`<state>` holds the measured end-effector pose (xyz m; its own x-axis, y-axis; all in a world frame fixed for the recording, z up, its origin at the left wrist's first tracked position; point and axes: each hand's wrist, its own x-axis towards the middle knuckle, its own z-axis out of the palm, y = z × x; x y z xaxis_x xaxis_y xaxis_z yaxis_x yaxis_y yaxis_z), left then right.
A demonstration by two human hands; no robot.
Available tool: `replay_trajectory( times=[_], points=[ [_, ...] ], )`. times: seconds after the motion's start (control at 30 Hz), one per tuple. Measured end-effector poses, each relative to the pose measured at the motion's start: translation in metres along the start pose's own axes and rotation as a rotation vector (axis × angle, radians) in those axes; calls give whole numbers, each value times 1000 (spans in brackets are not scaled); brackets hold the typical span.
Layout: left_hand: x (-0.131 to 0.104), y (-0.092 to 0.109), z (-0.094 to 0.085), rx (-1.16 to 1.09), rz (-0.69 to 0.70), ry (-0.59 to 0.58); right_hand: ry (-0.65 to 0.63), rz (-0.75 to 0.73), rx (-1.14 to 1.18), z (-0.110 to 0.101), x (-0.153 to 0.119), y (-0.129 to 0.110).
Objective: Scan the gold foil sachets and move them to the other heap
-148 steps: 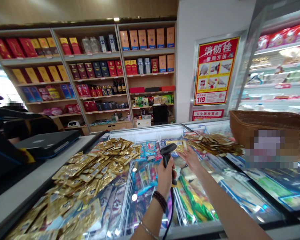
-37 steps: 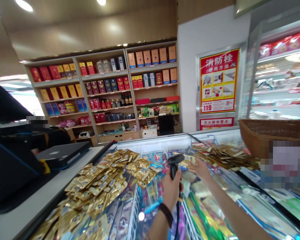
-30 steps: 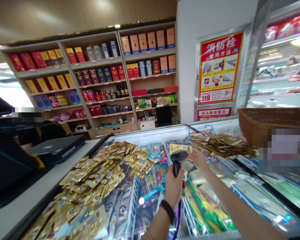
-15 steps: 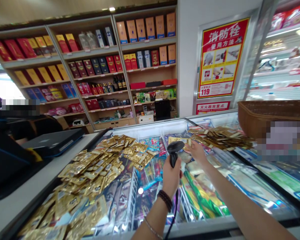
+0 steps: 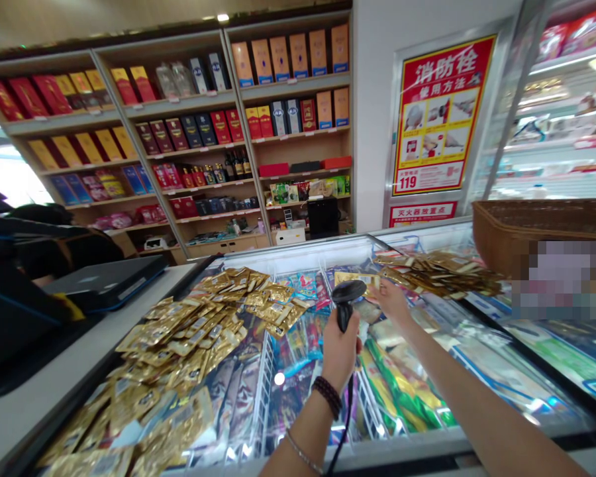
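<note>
My left hand [image 5: 340,344] is closed round the handle of a black barcode scanner [image 5: 348,291], whose cord hangs down past the wrist. Just beyond the scanner head, my right hand [image 5: 390,303] pinches the right end of a gold foil packet [image 5: 352,278]; the scanner head partly covers that packet. To the left, a big heap of similar gold packets [image 5: 193,338] spreads over the glass top of a chest freezer [image 5: 278,424]. A smaller pile of gold packets [image 5: 442,271] lies to the right of my right hand.
Wrapped frozen goods and wire dividers [image 5: 263,384] show through the glass. A brown wicker basket [image 5: 551,215] stands at the right. On the left, a counter [image 5: 173,281] carries a dark flat device [image 5: 109,281]. Shelves [image 5: 179,106] of boxes line the back.
Both hands, the scanner and the packet stay almost where they were. At the far left, a dark shape behind the counter has shifted slightly.
</note>
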<state>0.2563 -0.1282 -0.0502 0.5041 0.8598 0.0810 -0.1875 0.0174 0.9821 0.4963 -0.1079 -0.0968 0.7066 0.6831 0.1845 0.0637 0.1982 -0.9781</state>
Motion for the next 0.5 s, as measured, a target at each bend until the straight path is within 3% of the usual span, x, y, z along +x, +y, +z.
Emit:
replay_trajectory(
  times=[0.33, 0.5],
  points=[
    [1, 10, 3, -49, 36, 35, 43, 30, 83, -1, -6, -8],
    [4, 7, 2, -42, 62, 41, 103, 47, 167, -22, -12, -16]
  ],
)
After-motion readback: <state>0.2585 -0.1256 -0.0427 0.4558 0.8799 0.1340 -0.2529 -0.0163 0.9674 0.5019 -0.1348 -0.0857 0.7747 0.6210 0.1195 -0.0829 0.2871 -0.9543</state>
